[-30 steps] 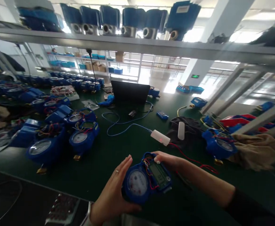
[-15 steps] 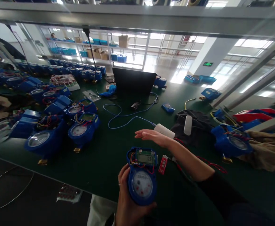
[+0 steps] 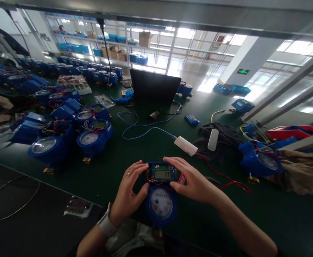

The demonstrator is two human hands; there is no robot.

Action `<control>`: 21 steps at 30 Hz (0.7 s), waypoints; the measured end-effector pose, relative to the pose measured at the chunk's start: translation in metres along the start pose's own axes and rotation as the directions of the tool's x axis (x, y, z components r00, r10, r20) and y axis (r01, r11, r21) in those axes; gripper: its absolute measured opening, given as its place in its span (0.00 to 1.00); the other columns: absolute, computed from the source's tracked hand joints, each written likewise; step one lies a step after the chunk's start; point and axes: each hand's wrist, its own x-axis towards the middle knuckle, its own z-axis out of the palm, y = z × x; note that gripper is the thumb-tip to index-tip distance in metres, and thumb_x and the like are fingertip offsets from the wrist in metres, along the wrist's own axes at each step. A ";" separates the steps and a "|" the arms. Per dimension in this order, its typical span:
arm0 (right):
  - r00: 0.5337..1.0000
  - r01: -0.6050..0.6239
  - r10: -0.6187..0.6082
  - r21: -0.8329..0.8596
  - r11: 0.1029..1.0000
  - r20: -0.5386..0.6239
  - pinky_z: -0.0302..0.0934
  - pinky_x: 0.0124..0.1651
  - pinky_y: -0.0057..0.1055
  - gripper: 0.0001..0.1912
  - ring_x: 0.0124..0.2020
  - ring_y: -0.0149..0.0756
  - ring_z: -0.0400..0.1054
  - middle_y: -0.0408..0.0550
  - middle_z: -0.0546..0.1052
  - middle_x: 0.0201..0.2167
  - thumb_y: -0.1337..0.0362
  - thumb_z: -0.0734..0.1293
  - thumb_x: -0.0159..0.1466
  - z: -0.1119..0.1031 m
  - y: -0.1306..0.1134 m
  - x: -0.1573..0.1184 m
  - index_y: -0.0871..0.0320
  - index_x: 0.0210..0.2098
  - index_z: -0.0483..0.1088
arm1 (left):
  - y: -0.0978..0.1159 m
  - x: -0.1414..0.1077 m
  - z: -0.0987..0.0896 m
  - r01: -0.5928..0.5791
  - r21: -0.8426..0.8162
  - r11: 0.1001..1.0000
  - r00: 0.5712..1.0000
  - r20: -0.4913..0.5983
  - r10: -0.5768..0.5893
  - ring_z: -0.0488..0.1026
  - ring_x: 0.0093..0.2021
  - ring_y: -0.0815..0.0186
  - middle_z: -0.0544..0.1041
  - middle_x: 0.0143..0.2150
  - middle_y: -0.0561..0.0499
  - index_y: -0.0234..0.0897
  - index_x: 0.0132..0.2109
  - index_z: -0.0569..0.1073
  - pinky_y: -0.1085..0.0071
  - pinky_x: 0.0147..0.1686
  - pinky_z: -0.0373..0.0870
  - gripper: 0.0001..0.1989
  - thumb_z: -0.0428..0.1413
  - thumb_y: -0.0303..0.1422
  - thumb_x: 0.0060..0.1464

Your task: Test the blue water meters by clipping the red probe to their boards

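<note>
A blue water meter (image 3: 161, 203) with a round dial rests at the table's front edge, brass fitting toward me. Its top part is uncovered, and a lit display (image 3: 162, 174) on a green board reads about 0.3, with thin wires around it. My left hand (image 3: 129, 191) grips the board's left side between thumb and fingers. On the other side, my right hand (image 3: 191, 180) does the same, thumb at the lower corner and fingers at the upper one. A small red-and-white block (image 3: 182, 178) is partly hidden behind the right hand.
A white device (image 3: 185, 146) with a red light joins a blue cable (image 3: 145, 129) and red wires (image 3: 234, 184). Beyond stands a laptop (image 3: 155, 86). Several blue meters (image 3: 94, 137) fill the left side. On the right are a dark cloth (image 3: 226, 137) and another meter (image 3: 261, 160).
My left hand has gone from holding the meter's body to the board's left side. My right hand has come down from above onto its right side. The meter now sits on the table.
</note>
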 end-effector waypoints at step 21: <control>0.806 0.112 -0.266 -0.306 0.945 -0.528 0.72 0.48 0.41 0.24 0.46 0.47 0.75 0.57 0.78 0.46 0.65 0.69 0.55 0.014 -0.001 0.011 0.61 0.51 0.69 | 0.010 0.016 0.016 0.030 -0.149 0.988 0.996 -0.081 -0.043 0.74 0.55 0.55 0.82 0.47 0.47 0.40 0.44 0.76 0.49 0.62 0.60 0.07 0.59 0.29 0.57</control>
